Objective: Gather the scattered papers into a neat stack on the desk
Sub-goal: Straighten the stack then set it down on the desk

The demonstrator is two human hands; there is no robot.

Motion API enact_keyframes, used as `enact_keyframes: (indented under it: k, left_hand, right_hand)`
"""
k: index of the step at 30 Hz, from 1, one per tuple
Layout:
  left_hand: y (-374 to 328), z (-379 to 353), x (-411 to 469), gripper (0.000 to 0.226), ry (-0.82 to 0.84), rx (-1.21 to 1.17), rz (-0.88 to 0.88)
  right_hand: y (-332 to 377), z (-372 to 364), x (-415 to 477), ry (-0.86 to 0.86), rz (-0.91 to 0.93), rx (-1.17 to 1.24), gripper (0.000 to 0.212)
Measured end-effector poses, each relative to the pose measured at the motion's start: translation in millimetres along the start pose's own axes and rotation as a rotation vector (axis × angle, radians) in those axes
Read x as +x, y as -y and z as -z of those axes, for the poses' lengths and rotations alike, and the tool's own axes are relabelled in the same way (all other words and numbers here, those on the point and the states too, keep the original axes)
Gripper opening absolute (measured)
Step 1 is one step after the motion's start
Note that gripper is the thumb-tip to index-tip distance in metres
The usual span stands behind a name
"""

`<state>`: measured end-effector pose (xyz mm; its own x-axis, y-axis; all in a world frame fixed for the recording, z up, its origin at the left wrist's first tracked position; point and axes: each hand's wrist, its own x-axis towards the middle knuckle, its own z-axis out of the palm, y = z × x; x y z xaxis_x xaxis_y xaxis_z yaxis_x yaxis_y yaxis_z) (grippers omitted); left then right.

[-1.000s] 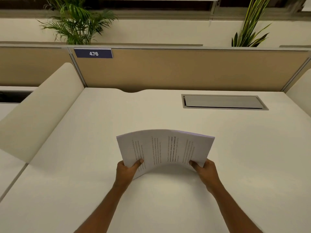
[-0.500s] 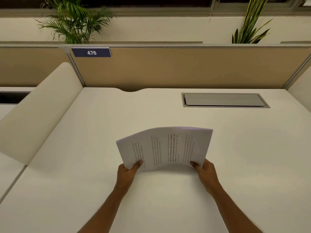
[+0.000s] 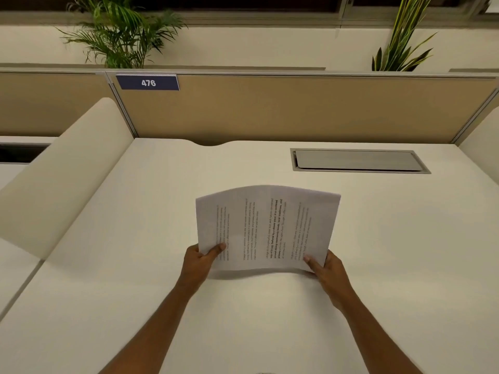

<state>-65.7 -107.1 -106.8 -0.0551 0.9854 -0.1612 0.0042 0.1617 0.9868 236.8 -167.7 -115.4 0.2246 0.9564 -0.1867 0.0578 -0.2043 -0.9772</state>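
A bundle of white printed papers [image 3: 267,228] is held upright and bowed above the middle of the white desk [image 3: 405,238], its lower edge just off or touching the surface. My left hand [image 3: 201,261] grips the bundle's lower left corner, thumb on the front. My right hand [image 3: 325,271] grips its lower right corner the same way. The text runs sideways on the front sheet. No loose sheets lie elsewhere on the desk.
A grey cable-hatch lid [image 3: 356,160] is set into the desk at the back right. A tan partition [image 3: 297,109] with a blue "476" plate [image 3: 148,82] closes the back. A cream side divider [image 3: 62,174] stands left. Plants [image 3: 121,36] sit beyond.
The bundle has risen more upright and its sheets look more even at the top edge. Both hands stay on the lower corners, shifted slightly.
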Motion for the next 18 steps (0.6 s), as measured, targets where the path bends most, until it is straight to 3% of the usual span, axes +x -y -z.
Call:
enact_keyframes:
  k: [3, 7, 12, 15, 18]
  left_hand:
    - [-15.6, 6.4, 8.2, 0.014, 0.076, 0.030, 0.008]
    - [-41.6, 15.6, 19.9, 0.013, 0.164, 0.098, 0.040]
    - [-79.6, 25.9, 29.7, 0.031, 0.361, 0.182, 0.070]
    - [-96.7, 29.5, 34.8, 0.029, 0.450, 0.237, 0.101]
    - [-110.1, 31.6, 37.2, 0.034, 0.535, 0.320, 0.097]
  right_hand:
    - [9.9, 8.1, -3.1, 0.016, 0.041, -0.029, 0.025]
    - [26.5, 24.8, 2.6, -0.066, 0.065, 0.131, 0.028]
    - [63.4, 45.7, 12.9, -0.113, 0.140, 0.134, 0.024]
    - [81.9, 60.5, 14.5, -0.118, 0.229, -0.067, 0.026]
    - [99.1, 72.8, 10.2, -0.002, 0.291, -0.398, 0.024]
